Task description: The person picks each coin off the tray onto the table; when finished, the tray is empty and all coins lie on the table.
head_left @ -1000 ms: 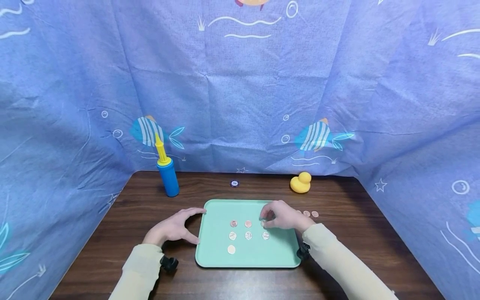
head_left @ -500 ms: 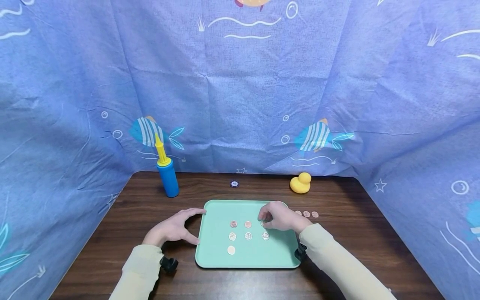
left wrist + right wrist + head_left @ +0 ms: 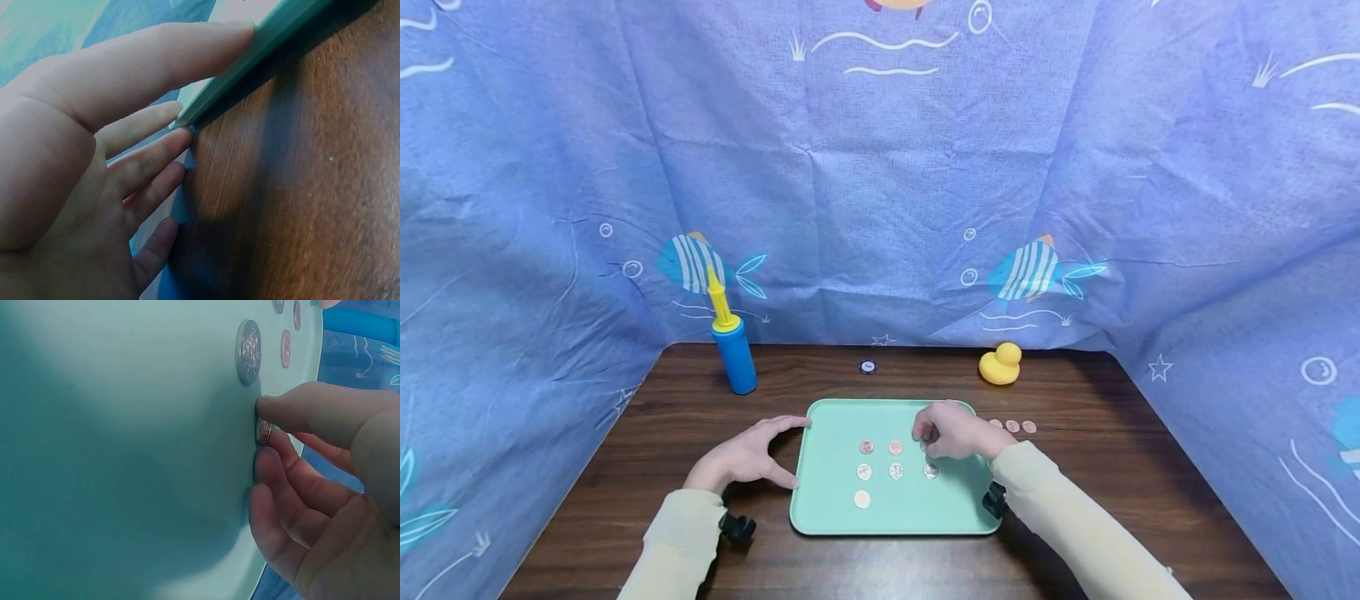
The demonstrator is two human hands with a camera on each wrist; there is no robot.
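Note:
A mint-green tray (image 3: pixel 842 517) lies on the table with several coins in rows on it. My left hand (image 3: pixel 745 454) spreads at its left side, thumb and forefinger straight; the left wrist view shows the thumb tip (image 3: pixel 240 40) against the tray's edge. Over the tray's right half, my right hand (image 3: pixel 961 432) pinches a coin (image 3: pixel 264 430) between thumb and fingertips, low at the tray's surface. That coin is mostly covered by the fingers. A larger silvery coin (image 3: pixel 249 352) lies flat just beyond the thumb, with a copper-coloured coin (image 3: pixel 285 349) farther off.
Right of the tray, several copper-coloured coins (image 3: pixel 1012 426) lie in a row, partly behind the right wrist. Along the back stand a blue and yellow hand pump (image 3: pixel 735 354), a poker chip (image 3: pixel 868 367) and a yellow rubber duck (image 3: pixel 1000 365). A blue fish-print cloth (image 3: pixel 880 192) hangs behind.
My right hand has shifted slightly left with its fingertips over the upper right coin. The left hand and the other coins on the tray have kept their places.

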